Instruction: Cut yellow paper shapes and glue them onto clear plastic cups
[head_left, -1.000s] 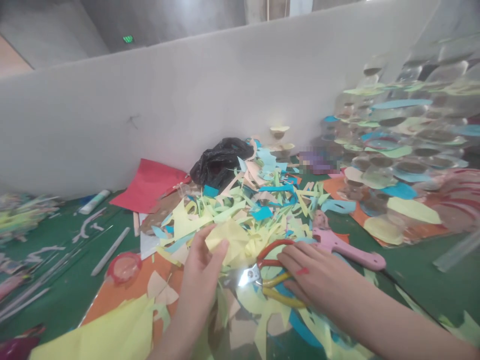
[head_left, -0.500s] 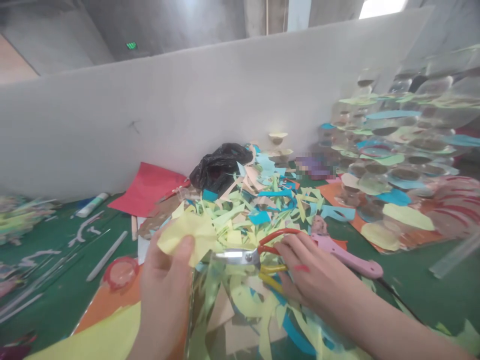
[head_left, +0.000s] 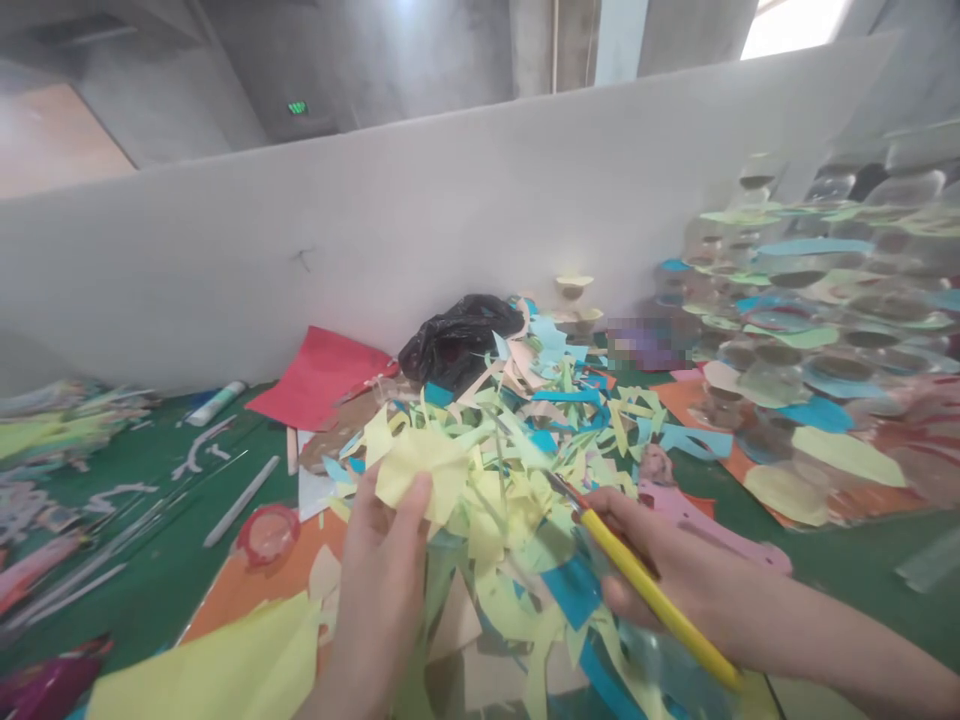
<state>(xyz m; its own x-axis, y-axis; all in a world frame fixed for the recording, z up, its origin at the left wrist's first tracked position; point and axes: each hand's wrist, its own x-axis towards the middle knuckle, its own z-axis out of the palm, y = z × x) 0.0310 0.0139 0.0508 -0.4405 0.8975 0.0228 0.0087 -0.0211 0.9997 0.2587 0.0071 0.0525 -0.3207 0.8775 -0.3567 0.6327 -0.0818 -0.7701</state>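
Note:
My left hand (head_left: 379, 585) pinches a crumpled pale yellow paper piece (head_left: 420, 470) above a heap of cut paper scraps (head_left: 517, 450) in yellow, green, blue and peach. My right hand (head_left: 667, 565) grips a slim yellow-handled pointed tool (head_left: 652, 590), its dark tip reaching toward the heap. A pink-handled tool (head_left: 712, 528) lies just beyond my right hand, partly hidden by it. The red-and-yellow scissors do not show in this view.
A black plastic bag (head_left: 459, 343) and a red paper sheet (head_left: 319, 378) lie against a white partition (head_left: 300, 270). A clear plastic sheet (head_left: 817, 320) with coloured paper stuck on it rises at right. A glue stick (head_left: 217, 403) and a red-rimmed tape roll (head_left: 266, 535) lie on the green mat (head_left: 127, 450).
The scissors under my right hand are gone from view, and that hand now grips the yellow-handled tool. My left hand has moved right with the yellow paper. The whole view has shifted slightly.

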